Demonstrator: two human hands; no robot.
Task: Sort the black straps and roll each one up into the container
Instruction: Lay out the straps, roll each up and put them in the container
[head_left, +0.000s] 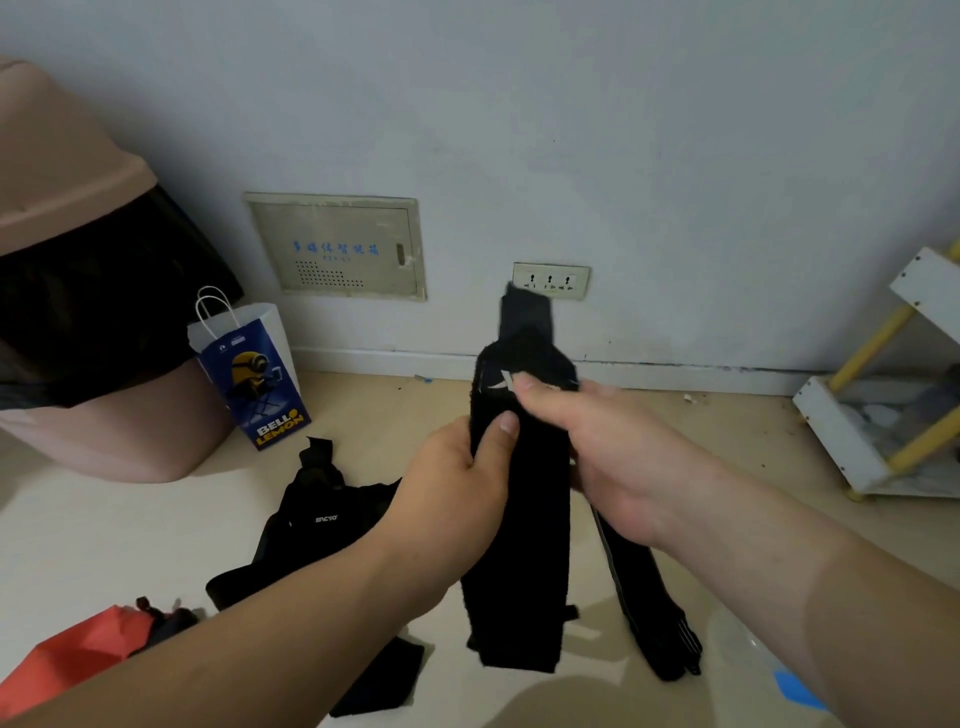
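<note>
My left hand (457, 478) and right hand (597, 441) both pinch a wide black fuzzy fabric strap (524, 519) upright at centre frame; more black straps (317, 525) lie at eight o'clock on the floor.

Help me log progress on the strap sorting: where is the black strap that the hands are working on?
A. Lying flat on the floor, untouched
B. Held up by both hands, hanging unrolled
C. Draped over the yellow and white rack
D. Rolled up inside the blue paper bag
B: the left hand and right hand both grip the black strap, which hangs down unrolled.
</note>
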